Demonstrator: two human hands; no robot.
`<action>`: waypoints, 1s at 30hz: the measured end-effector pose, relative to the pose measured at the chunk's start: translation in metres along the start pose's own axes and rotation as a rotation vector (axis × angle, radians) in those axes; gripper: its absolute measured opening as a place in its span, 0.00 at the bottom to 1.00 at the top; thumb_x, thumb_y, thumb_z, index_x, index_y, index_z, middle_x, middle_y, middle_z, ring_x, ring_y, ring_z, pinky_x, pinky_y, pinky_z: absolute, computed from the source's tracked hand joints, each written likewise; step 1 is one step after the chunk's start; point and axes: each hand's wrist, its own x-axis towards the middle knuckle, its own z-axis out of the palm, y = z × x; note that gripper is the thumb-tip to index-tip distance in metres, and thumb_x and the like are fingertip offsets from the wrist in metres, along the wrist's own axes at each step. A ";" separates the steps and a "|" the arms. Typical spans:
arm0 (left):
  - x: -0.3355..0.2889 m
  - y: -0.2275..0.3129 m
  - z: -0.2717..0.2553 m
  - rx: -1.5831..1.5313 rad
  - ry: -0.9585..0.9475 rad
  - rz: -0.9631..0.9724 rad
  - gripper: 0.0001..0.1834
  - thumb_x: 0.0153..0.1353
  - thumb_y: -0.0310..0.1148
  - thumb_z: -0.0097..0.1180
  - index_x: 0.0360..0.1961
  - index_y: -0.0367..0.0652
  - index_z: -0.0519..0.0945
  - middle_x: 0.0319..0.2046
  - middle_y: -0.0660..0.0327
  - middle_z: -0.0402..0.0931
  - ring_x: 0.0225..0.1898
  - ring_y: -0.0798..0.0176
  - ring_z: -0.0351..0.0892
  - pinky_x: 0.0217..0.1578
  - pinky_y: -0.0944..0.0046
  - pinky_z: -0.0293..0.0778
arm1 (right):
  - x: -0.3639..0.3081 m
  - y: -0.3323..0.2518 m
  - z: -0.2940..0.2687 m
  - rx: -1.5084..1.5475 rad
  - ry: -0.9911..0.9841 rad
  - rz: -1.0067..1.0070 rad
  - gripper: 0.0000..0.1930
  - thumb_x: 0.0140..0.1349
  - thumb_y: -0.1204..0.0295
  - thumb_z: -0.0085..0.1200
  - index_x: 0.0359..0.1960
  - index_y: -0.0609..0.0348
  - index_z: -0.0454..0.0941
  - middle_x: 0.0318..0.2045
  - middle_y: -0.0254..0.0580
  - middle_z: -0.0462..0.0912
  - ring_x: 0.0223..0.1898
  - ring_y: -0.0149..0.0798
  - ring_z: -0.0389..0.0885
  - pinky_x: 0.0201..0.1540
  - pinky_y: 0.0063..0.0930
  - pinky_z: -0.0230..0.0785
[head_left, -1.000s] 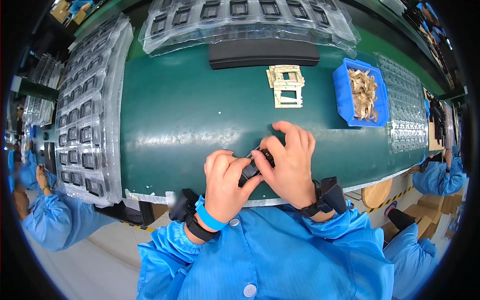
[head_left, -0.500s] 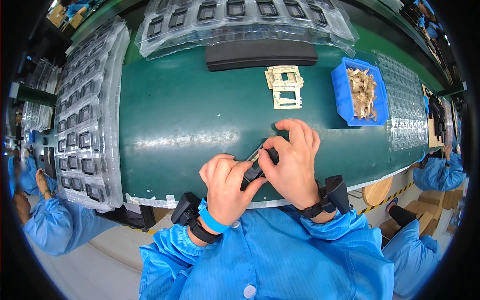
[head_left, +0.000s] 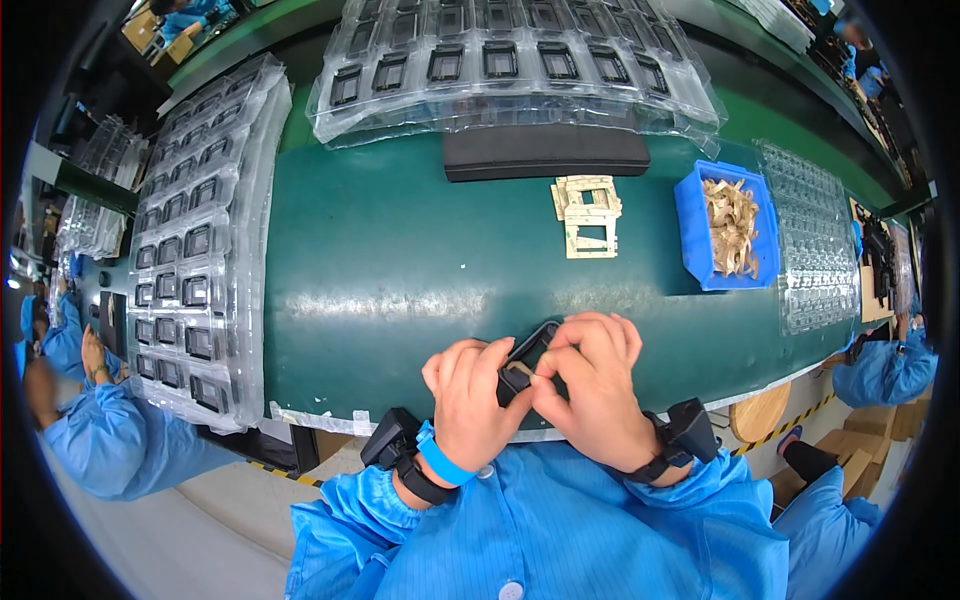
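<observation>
Near the front edge of the table, a black rectangular plastic frame is held tilted between my hands. My left hand is closed on its left side, with the thumb reaching across the near end. A narrow tan paper strip shows at the near end of the frame. My right hand pinches at that strip with thumb and forefinger, its other fingers curled by the frame's right side. My fingers partly hide both the frame and the strip.
Cream adhesive sheets with square cutouts lie ahead. A blue bin of tan strips stands to the right, beside clear empty trays. Trays of black frames sit left and beyond a black foam block. Co-workers sit at both sides.
The black frame has turned so its opening shows, and a tan strip is visible at its near end. My right fingers have drawn into a pinch there. The whole view has shifted slightly.
</observation>
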 end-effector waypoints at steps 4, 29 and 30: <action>0.004 0.006 -0.005 -0.050 -0.049 -0.038 0.41 0.38 0.32 0.76 0.55 0.37 0.71 0.39 0.58 0.80 0.49 0.52 0.73 0.52 0.52 0.59 | 0.008 0.015 -0.041 0.046 0.092 0.069 0.09 0.47 0.76 0.62 0.29 0.52 0.74 0.39 0.40 0.73 0.47 0.46 0.71 0.52 0.43 0.56; 0.001 -0.012 -0.008 -0.217 -0.037 -0.116 0.50 0.44 0.26 0.73 0.68 0.36 0.59 0.48 0.55 0.80 0.56 0.50 0.70 0.58 0.51 0.59 | 0.000 0.019 0.004 -0.209 -0.233 -0.214 0.19 0.54 0.76 0.55 0.48 0.40 0.83 0.60 0.44 0.68 0.64 0.50 0.63 0.65 0.62 0.45; 0.001 -0.013 -0.008 -0.225 -0.041 -0.115 0.50 0.43 0.26 0.73 0.68 0.36 0.58 0.48 0.55 0.80 0.56 0.50 0.70 0.58 0.51 0.59 | 0.002 0.021 0.007 -0.209 -0.242 -0.223 0.19 0.54 0.75 0.55 0.48 0.39 0.83 0.61 0.44 0.67 0.65 0.50 0.61 0.65 0.63 0.43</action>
